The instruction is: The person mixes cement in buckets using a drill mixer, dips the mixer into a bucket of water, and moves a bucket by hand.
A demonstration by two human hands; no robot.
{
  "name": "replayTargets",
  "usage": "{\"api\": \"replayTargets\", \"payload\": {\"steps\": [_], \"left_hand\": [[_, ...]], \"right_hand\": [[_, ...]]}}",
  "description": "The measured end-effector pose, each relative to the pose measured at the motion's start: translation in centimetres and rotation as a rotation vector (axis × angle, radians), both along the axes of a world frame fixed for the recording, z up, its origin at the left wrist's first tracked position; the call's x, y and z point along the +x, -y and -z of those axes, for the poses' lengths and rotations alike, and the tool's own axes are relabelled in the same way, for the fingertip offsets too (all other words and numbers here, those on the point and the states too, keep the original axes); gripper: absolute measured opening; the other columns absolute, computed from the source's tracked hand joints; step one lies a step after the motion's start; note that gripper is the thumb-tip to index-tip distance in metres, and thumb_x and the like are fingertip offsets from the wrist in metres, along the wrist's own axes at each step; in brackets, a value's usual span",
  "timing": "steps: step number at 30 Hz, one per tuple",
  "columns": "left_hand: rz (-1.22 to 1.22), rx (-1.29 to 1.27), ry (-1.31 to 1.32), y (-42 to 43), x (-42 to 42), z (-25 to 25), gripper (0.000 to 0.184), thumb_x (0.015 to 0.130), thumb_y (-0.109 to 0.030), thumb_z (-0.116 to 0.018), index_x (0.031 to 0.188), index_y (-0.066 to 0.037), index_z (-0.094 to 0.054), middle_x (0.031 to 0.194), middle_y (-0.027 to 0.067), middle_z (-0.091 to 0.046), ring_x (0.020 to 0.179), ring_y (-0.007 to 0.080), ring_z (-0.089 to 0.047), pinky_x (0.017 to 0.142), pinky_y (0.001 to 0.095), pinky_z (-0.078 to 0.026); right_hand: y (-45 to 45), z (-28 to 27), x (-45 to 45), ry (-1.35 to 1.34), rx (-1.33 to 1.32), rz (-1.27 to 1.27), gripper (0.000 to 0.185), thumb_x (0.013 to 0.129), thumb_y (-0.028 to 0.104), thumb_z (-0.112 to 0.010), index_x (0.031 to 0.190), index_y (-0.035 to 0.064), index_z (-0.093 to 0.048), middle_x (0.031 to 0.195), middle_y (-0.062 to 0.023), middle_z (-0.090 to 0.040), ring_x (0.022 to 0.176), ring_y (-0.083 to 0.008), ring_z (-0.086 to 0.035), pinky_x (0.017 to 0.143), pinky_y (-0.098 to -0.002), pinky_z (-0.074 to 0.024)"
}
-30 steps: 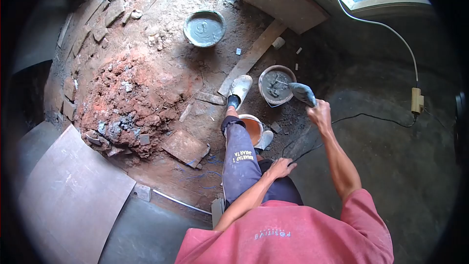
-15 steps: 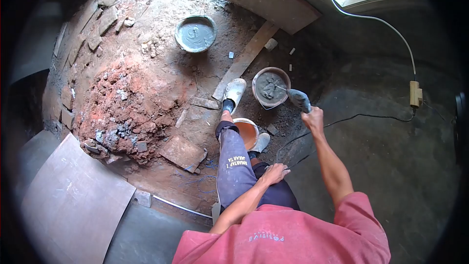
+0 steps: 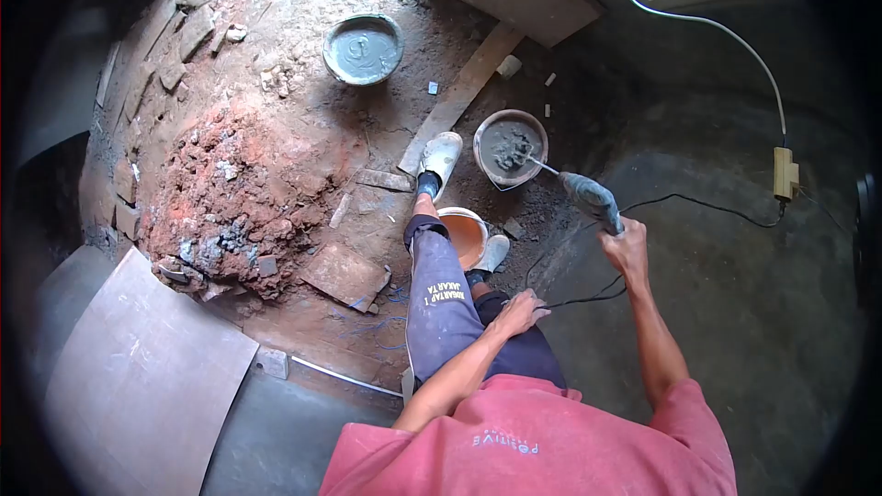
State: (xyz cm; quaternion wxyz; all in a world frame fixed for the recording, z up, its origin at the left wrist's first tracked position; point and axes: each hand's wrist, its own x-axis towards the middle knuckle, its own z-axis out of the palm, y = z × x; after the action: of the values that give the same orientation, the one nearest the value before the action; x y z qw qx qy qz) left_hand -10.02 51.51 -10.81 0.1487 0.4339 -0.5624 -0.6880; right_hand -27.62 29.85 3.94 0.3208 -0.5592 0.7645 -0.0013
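Where the drill [image 3: 593, 199] dips in, the bucket [image 3: 478, 154] holds lumpy grey mix [image 3: 503, 145].

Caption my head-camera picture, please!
Right hand grips a grey power tool aimed at a round bucket of grey mix.

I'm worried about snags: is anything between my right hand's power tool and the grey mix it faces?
Nothing visible. From the power tool in the right hand, the rod crosses over the bucket's rim and reaches the grey mix; the black cable lies outside that line.
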Motion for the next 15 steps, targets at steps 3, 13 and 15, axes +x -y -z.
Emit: {"api": "replayTargets", "payload": {"steps": [3, 13, 15], "left_hand": [[-0.023, -0.074, 0.02, -0.8, -0.2, 0.7, 0.029, 0.09, -0.03, -0.068, 0.099, -0.003, -0.074, 0.088, 0.0209, -0.061, 0.088, 0.0372, -0.062, 0.079, 0.0451, -0.049], [0.011, -0.036, 0.11, -0.5, 0.1, -0.1, 0.033, 0.091, -0.032, -0.066, 0.094, 0.0, -0.072, 0.088, 0.0257, -0.063, 0.087, 0.0437, -0.063, 0.078, 0.0504, -0.05], [-0.014, -0.006, 0.112, -0.6, -0.1, -0.7, 0.033, 0.092, -0.032, -0.065, 0.097, 0.0, -0.072, 0.09, 0.0246, -0.064, 0.09, 0.0423, -0.064, 0.079, 0.0493, -0.05]], "right_hand": [[-0.8, 2.4, 1.0, 0.094, -0.047, -0.01, 0.021, 0.07, 0.015, -0.064, 0.077, -0.0054, -0.063, 0.063, -0.027, -0.057, 0.06, -0.0431, -0.06, 0.061, -0.0448, -0.0483], [-0.5, 10.2, 0.9, 0.041, -0.054, 0.053, 0.025, 0.068, 0.019, -0.068, 0.078, -0.0044, -0.065, 0.067, -0.0267, -0.06, 0.064, -0.0432, -0.063, 0.062, -0.0461, -0.0486], [-0.6, 7.0, 0.5, 0.038, -0.067, 0.035, 0.024, 0.068, 0.018, -0.067, 0.077, -0.0045, -0.065, 0.067, -0.0269, -0.06, 0.063, -0.0427, -0.063, 0.061, -0.0453, -0.0484]]}}
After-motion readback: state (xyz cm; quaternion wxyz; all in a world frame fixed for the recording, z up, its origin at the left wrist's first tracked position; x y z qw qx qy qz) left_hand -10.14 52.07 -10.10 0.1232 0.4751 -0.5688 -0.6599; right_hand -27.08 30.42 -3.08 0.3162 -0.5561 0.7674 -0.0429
